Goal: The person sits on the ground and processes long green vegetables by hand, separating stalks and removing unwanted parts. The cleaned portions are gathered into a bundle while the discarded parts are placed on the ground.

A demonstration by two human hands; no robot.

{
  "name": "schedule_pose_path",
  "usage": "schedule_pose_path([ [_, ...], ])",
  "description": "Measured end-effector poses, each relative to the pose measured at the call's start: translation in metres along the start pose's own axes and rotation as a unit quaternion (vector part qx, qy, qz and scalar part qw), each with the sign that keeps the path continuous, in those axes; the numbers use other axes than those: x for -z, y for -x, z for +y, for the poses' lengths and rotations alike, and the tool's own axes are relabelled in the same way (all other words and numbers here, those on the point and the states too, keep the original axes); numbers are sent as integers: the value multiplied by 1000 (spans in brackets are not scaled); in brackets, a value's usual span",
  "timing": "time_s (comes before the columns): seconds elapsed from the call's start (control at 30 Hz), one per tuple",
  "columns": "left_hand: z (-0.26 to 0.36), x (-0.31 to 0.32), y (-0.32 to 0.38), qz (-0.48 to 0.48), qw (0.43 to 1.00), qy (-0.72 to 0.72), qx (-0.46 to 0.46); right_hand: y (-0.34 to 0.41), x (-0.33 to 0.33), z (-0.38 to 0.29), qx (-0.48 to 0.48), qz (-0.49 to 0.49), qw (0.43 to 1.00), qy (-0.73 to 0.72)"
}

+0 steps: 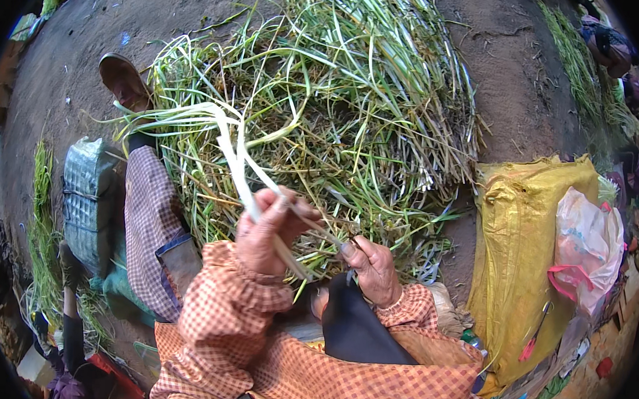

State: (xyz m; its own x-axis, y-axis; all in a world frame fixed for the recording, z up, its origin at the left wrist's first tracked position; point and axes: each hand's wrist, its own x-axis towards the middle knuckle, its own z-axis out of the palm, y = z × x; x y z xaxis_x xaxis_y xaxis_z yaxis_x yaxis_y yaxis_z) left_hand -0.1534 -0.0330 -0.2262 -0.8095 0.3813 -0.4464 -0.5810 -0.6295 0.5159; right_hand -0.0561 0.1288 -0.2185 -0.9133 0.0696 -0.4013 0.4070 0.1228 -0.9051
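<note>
My left hand (269, 226) is closed around several pale, peeled plant stalks (236, 165), whose long green leaves droop to the upper left. One thin stem (322, 230) runs from that hand to my right hand (369, 268), which pinches its lower end between thumb and finger. Beneath and beyond both hands spreads a heap of green leaves and brown dry stalks (325, 127). A thicker bundle of long stalks (414, 72) lies at its upper right.
Right of the heap are a yellow woven sack (518, 243), a white plastic bag (586, 243) and small scissors with red handles (534, 334). A strapped bale (86, 198) stands at left. My shoe (125, 80) touches the heap's edge. Other people sit at the far right and lower left.
</note>
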Motion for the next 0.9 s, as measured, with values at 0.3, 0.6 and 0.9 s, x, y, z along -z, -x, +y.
schedule_pose_path([
  [0.3,47,-9,4,-18,996,36,-85,5,16,19,18,-18,995,-97],
  [0.6,34,10,3,114,992,-15,-41,18,65,25,-108,106,946,286],
  [0.9,7,-8,2,44,998,19,39,-16,-16,-5,201,-44,967,147],
])
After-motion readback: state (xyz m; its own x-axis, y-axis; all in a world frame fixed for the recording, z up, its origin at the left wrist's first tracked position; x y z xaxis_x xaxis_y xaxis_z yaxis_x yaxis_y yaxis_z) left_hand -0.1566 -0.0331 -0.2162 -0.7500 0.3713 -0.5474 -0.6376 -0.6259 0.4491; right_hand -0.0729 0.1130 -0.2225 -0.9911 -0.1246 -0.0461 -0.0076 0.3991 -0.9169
